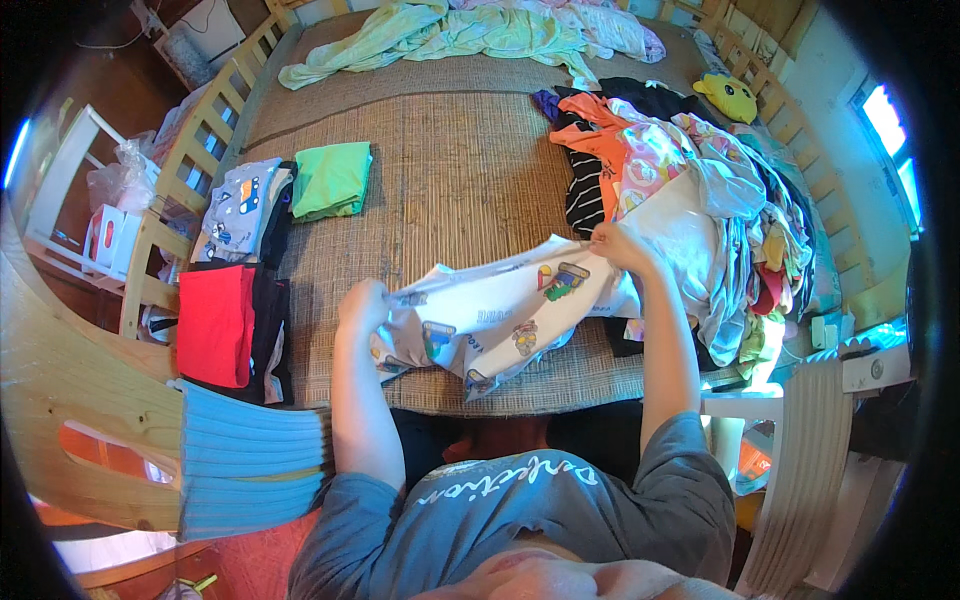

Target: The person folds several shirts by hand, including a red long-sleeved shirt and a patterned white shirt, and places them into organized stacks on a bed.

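A white printed garment (pixel 517 322) with cartoon figures and lettering is stretched between my two hands above the near edge of the bed mat. Its left end is gripped by my left hand (pixel 363 304), while my right hand (pixel 624 246) pinches the upper right end, beside a large heap of loose clothes (pixel 675 195). To the left lie folded stacks: a red folded garment (pixel 215 325) on dark ones, a grey printed garment (pixel 244 202) behind it, and a green folded garment (pixel 332 180).
A slatted wooden bed rail (pixel 169 217) runs along the left side. Rumpled green bedding (pixel 465 34) lies at the far end. A yellow plush toy (pixel 727 96) sits by the right rail. A blue ribbed cover (pixel 255 459) hangs near the bed's left front corner.
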{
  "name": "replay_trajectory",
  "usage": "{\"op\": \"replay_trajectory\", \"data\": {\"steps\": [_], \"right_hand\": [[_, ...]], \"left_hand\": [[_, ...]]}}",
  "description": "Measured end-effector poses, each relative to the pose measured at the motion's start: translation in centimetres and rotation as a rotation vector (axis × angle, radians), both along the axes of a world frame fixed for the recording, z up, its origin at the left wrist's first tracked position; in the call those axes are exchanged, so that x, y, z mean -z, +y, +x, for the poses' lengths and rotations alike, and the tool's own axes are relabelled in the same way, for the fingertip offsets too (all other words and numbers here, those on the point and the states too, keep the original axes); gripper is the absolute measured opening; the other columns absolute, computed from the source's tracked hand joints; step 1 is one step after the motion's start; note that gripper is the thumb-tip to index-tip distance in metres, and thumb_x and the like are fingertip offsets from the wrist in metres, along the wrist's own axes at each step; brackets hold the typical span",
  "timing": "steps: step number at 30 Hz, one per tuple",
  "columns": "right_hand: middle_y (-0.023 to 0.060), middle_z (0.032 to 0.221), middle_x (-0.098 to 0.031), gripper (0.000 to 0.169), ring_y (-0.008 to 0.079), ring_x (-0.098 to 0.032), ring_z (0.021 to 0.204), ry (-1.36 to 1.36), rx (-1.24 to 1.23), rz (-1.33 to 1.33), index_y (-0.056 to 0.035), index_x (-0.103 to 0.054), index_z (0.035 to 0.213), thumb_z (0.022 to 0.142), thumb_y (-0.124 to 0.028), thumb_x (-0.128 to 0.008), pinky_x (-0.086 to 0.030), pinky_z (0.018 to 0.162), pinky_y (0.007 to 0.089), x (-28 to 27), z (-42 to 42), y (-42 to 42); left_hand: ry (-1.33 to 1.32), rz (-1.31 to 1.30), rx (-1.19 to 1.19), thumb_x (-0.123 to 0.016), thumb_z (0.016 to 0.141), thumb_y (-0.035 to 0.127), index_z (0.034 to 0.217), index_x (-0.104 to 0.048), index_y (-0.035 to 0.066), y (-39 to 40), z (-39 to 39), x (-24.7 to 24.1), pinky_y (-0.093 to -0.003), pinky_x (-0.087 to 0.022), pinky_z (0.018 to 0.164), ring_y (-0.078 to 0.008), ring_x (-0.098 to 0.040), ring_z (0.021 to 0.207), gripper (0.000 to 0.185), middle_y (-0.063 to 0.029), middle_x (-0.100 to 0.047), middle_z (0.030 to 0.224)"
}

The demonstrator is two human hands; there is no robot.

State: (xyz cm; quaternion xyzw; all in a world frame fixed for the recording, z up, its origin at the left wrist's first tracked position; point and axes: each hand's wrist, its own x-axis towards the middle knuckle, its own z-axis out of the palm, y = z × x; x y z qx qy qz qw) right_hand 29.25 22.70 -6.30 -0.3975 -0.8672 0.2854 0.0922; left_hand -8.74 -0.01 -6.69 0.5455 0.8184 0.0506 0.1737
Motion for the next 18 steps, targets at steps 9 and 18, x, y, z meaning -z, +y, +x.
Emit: {"op": "replay_trajectory", "data": {"steps": [9,18], "right_hand": [[0.0167,0.080,-0.056,0.012,0.0328,-0.056,0.077,0.473,0.345,0.904,-0.0048,-0.051,0.088,0.082,-0.011,-0.043,-0.044,0.065,0.0380,-17.8,-6.3,13.3],[0.0190,0.084,-0.055,0.012,0.0372,-0.054,0.079,0.536,0.274,1.003,-0.0056,-0.050,0.091,0.084,-0.014,-0.044,-0.043,0.065,0.0419,-20.4,-5.6,5.0]], "left_hand": [[0.160,1.237,-0.083,-0.050,0.079,0.012,0.081,-0.062,0.005,16.3,-5.5,-18.9,-0.0373,-0.045,0.061,-0.0312,-0.060,0.071,0.014,-0.0162,-0.061,0.074],[0.475,1.439,0.023,-0.058,0.073,0.007,0.077,-0.060,0.003,10.5,-5.1,-19.4,-0.0378,-0.045,0.060,-0.0315,-0.057,0.067,0.006,-0.0162,-0.058,0.069]]}}
